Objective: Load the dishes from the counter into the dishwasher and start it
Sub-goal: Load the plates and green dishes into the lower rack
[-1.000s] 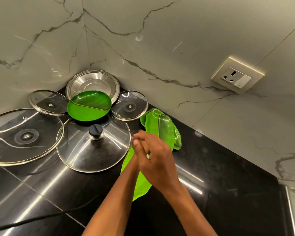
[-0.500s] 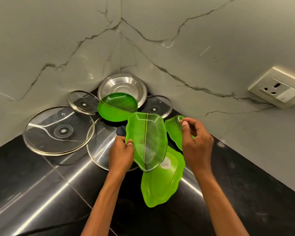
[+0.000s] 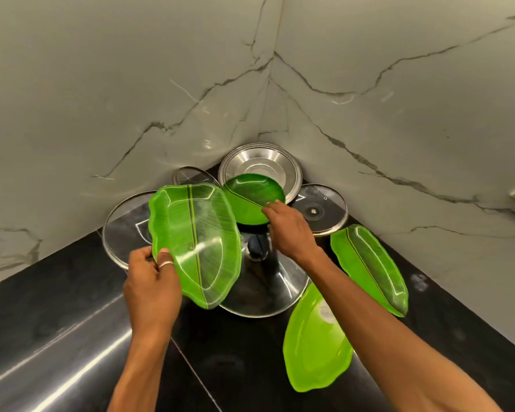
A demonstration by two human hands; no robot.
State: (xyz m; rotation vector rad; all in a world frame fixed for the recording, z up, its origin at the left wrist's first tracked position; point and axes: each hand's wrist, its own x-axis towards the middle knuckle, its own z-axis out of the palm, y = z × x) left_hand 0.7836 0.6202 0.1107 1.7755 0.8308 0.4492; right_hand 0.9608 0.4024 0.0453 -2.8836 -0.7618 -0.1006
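Dishes, bright green and moulded like banana leaves, are what both hands are gathering in the corner of the black polished stone tabletop (image 3: 72, 337). The left hand (image 3: 152, 289) has its fingers (image 3: 164, 257) pinched shut on the near edge of one long translucent green leaf-shaped plate (image 3: 197, 245), held up off the surface and tilted toward the camera. The right hand (image 3: 289, 230) reaches past it, and its fingers (image 3: 269, 205) touch the near rim of a smaller oval green leaf plate (image 3: 252, 200); whether they have closed on that rim I cannot tell.

That oval plate leans against a round stainless steel plate (image 3: 262, 165) propped in the marble corner. Around it stand glass pot lids: a big one (image 3: 122, 227) to the left behind the lifted plate, a small one (image 3: 191, 175) behind it, another small one (image 3: 320, 208) to the right, and a large lid with a black knob (image 3: 259, 281) lying flat beneath the right hand.

Two more green leaf plates remain down: a narrow one (image 3: 369, 266) tilted up near the right wall, and one lying underside up (image 3: 315, 343), close under the right forearm.

By my reading the task is at an early stage (no dishwasher shows anywhere). One plate is in hand, a second is being reached for, and the other plates and every lid wait; loading and starting the machine are all ahead. Nothing here holds contents: the plates and lids look bare.
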